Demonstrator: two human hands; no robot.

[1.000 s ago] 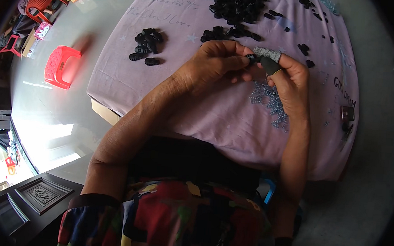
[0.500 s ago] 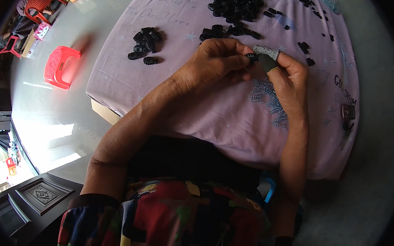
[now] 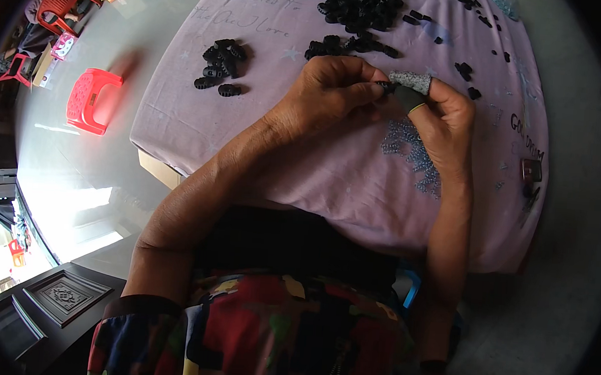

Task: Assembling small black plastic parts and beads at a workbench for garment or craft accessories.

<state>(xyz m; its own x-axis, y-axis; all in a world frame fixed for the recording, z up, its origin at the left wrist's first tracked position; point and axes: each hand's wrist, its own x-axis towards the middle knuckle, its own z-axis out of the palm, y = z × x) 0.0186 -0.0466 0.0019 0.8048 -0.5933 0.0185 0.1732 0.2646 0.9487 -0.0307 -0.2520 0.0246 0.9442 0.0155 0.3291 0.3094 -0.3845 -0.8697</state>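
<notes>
Both hands meet mid-surface.
Left hand [image 3: 335,92] and right hand [image 3: 444,121] pinch one small black part [image 3: 385,87]; black pile [image 3: 358,3] at far edge.

Home piecework spot — cloth-draped table [image 3: 329,182], heaps of small black parts [image 3: 358,7], red plastic stools [image 3: 90,100], tiled floor

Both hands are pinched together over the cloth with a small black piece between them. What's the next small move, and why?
Probably set the black piece on the small pile at the left: the left hand and right hand meet on it, the thumb wears a grey cot, and the big heap lies ahead.
</notes>
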